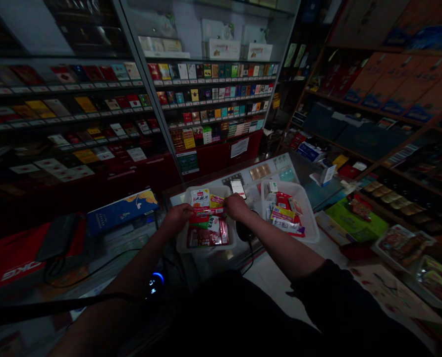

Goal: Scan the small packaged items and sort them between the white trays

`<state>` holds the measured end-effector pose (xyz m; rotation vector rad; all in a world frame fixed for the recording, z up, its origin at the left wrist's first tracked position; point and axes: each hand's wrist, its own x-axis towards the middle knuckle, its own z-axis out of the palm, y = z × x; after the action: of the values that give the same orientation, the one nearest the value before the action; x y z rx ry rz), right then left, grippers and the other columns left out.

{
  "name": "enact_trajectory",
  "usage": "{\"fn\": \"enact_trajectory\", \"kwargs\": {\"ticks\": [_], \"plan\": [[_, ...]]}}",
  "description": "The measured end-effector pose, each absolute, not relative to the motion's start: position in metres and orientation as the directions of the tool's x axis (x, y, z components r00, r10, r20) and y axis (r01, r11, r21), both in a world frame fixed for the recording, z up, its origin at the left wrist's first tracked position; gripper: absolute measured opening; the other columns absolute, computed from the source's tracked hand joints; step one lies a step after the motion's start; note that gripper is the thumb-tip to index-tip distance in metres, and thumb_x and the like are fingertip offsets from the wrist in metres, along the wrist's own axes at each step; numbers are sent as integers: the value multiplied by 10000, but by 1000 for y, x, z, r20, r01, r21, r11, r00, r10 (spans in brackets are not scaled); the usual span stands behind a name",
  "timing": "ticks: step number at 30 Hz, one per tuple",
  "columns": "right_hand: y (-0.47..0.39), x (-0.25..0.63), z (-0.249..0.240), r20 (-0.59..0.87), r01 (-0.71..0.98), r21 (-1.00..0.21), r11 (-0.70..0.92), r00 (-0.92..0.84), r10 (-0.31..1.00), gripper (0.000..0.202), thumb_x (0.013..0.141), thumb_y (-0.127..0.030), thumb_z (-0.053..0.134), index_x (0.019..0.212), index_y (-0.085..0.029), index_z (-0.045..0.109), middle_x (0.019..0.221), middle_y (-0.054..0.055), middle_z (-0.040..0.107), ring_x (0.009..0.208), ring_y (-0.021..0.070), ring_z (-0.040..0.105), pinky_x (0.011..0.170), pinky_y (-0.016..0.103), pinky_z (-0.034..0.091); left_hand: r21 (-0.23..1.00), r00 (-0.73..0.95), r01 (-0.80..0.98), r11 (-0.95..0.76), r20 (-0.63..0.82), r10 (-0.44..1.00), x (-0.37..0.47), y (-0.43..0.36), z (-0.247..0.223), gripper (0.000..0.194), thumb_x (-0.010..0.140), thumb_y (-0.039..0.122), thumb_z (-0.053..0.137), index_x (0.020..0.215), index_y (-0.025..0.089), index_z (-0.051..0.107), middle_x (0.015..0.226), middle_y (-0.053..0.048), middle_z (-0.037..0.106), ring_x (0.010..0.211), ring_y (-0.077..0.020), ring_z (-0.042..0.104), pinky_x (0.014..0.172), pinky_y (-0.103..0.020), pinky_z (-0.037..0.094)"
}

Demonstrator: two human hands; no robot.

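Over a white plastic tub (234,243) of snack packets, both hands hold a long red packet (205,211) by its two ends. My left hand (180,218) pinches the left end near the tub's left rim. The right end is in my right hand (236,207), fingers closed. Beneath it lie a white packet (199,197), a yellow and purple packet (216,201) and dark red packets (208,237). A phone (238,188) with a lit screen is just beyond my right hand. To the right stands a second white tub (311,233) with several packets.
Shelves of small boxes (221,93) line the wall ahead. A blue box (122,210) and a red box (13,265) lie at the left. A dark cable (251,258) hangs near the tubs. At the right are a green box (358,223) and trays of packets (403,245).
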<state>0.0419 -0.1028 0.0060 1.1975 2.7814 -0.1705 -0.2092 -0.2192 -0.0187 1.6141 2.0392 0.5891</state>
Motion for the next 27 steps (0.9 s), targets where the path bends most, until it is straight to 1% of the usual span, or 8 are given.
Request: {"fn": "enact_trajectory", "kwargs": {"ticks": [2, 5, 8, 10, 12, 16, 20, 27], "plan": [[-102, 51, 12, -112, 736, -95, 670, -677, 727, 286, 974, -271, 612, 1118, -141, 821, 1118, 188, 792, 1080, 307, 706, 917, 348, 490, 608, -204, 764, 214, -86, 975, -208, -220, -12, 288, 873, 368, 575, 1002, 197, 769, 951, -44, 803, 871, -208, 703, 797, -297, 519], [-99, 64, 16, -76, 701, -183, 690, -709, 701, 248, 966, -252, 629, 1088, -162, 826, 1135, 152, 787, 1111, 280, 677, 987, 343, 459, 620, -198, 758, 202, -76, 977, -203, -221, -4, 327, 891, 400, 566, 1026, 198, 785, 972, -43, 804, 884, -214, 703, 815, -307, 533], [-95, 75, 18, 14, 642, -264, 720, -743, 669, 245, 984, -184, 585, 1045, -148, 820, 1127, 135, 779, 1131, 245, 647, 1062, 342, 418, 568, -161, 814, 120, 22, 987, -196, -220, 1, 293, 900, 366, 566, 973, 192, 790, 1070, -76, 782, 1003, -233, 694, 950, -344, 537], [-93, 82, 19, 73, 613, -288, 736, -752, 655, 236, 984, -158, 581, 1015, -134, 814, 1149, 143, 769, 1161, 246, 628, 1092, 356, 404, 501, -121, 864, 47, 117, 986, -189, -219, 3, 267, 909, 332, 564, 941, 194, 789, 1222, -107, 740, 1171, -263, 653, 1094, -397, 490], [-89, 90, 18, 112, 599, -298, 743, -751, 650, 214, 973, -155, 605, 1012, -135, 815, 1244, 149, 745, 1235, 261, 597, 1136, 381, 385, 431, -82, 902, -5, 183, 980, -182, -217, 5, 258, 922, 308, 559, 953, 203, 793, 1383, -114, 670, 1325, -293, 574, 1194, -458, 420], [-83, 108, 15, 156, 603, -307, 736, -731, 664, 208, 955, -167, 634, 1027, -177, 829, 1458, 121, 653, 1445, 300, 448, 1229, 466, 315, 306, -20, 951, -53, 231, 973, -167, -210, 7, 247, 933, 270, 564, 971, 223, 804, 1516, -90, 591, 1497, -339, 420, 1267, -546, 316], [-76, 127, 10, 196, 605, -291, 741, -720, 666, 220, 953, -165, 625, 1034, -191, 828, 1523, 98, 604, 1540, 315, 331, 1249, 506, 291, 210, 33, 973, -94, 279, 960, -152, -201, 5, 236, 942, 252, 568, 955, 220, 802, 1569, -101, 553, 1577, -364, 311, 1306, -610, 191], [-66, 152, 5, 239, 612, -284, 738, -700, 673, 231, 964, -152, 600, 971, -180, 829, 1552, 120, 576, 1570, 322, 298, 1247, 532, 278, 147, 105, 977, -156, 308, 946, -128, -182, 1, 266, 977, 224, 509, 929, 202, 770, 1626, -95, 502, 1615, -330, 253, 1322, -638, 70]]}}
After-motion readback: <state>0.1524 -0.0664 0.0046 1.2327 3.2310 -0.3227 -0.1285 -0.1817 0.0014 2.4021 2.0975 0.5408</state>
